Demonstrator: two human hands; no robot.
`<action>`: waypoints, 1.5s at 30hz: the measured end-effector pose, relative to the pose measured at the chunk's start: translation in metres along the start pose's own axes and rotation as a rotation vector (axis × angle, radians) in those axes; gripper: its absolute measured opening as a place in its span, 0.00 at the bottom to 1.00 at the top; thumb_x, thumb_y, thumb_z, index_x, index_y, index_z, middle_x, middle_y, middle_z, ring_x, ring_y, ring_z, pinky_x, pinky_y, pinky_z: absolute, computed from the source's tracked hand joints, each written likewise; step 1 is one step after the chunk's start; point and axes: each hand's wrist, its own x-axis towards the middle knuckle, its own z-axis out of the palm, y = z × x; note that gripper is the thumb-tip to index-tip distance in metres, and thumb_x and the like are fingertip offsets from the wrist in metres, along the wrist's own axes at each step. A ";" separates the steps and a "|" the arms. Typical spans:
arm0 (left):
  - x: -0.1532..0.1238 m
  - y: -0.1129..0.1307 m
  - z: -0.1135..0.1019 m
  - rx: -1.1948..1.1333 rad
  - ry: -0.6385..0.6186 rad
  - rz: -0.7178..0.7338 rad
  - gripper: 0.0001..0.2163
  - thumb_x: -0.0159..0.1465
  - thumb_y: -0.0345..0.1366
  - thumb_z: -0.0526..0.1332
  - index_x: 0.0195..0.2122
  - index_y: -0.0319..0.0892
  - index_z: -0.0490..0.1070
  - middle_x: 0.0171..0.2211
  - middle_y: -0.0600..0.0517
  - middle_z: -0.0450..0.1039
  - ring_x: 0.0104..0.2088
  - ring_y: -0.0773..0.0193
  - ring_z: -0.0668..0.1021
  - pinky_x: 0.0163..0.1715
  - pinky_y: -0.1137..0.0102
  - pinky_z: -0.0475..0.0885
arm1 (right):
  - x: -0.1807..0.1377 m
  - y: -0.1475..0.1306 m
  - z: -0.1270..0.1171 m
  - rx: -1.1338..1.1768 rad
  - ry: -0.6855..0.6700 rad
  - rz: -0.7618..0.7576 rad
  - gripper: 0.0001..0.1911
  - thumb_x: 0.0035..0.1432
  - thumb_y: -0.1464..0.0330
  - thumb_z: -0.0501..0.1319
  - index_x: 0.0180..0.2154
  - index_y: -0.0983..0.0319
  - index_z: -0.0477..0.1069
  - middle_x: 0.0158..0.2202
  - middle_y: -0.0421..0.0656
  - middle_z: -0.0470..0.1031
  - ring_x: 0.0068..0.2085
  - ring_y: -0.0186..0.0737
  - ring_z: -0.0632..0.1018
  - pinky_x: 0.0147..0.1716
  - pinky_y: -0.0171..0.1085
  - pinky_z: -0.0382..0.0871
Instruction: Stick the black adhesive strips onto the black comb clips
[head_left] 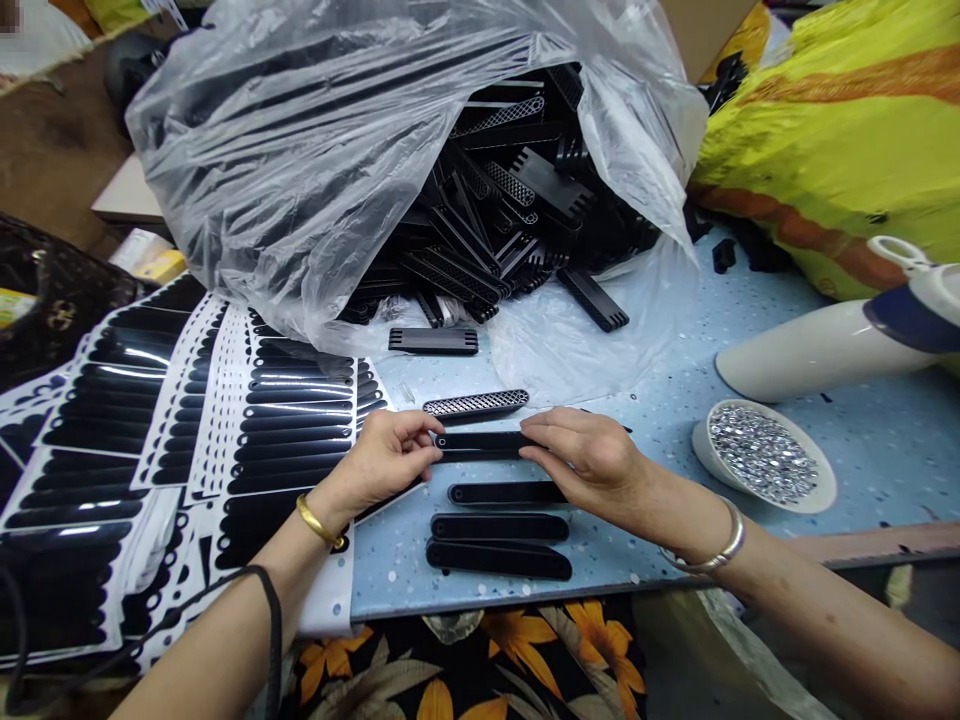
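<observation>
Spilling from a clear plastic bag [300,180], a heap of black comb parts [510,200] covers the far table [885,440], so most looks undone. Sticker sheets [187,430] lie to the left. The left hand [382,460] and right hand [592,460] pinch a fourth strip [480,443] by its ends, above three finished-looking black strips [499,527].

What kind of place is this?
Probably a small hand-assembly bench, maybe piecework: a plastic bag spilling black plastic parts, sheets of black stickers beside them, a bowl of rhinestones. Left hand and right hand hold one black strip.
</observation>
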 end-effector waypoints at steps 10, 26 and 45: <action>0.000 0.004 -0.002 -0.097 -0.054 -0.057 0.07 0.52 0.28 0.64 0.33 0.36 0.74 0.17 0.57 0.71 0.17 0.67 0.79 0.16 0.80 0.66 | -0.002 0.001 0.000 -0.004 -0.026 0.030 0.07 0.64 0.72 0.57 0.35 0.60 0.74 0.33 0.46 0.77 0.35 0.43 0.79 0.35 0.41 0.76; 0.003 0.005 0.003 -0.197 -0.084 -0.208 0.09 0.60 0.37 0.64 0.27 0.35 0.71 0.18 0.53 0.73 0.16 0.63 0.79 0.08 0.82 0.62 | -0.006 0.003 0.004 -0.006 -0.023 0.031 0.08 0.64 0.73 0.56 0.35 0.61 0.73 0.33 0.46 0.77 0.37 0.44 0.79 0.37 0.42 0.76; 0.004 0.001 0.000 -0.225 -0.136 -0.189 0.09 0.53 0.35 0.68 0.25 0.36 0.72 0.16 0.54 0.72 0.15 0.67 0.77 0.10 0.81 0.62 | -0.008 0.001 0.008 -0.016 -0.031 0.040 0.08 0.64 0.73 0.55 0.36 0.61 0.73 0.32 0.46 0.77 0.34 0.43 0.78 0.35 0.43 0.77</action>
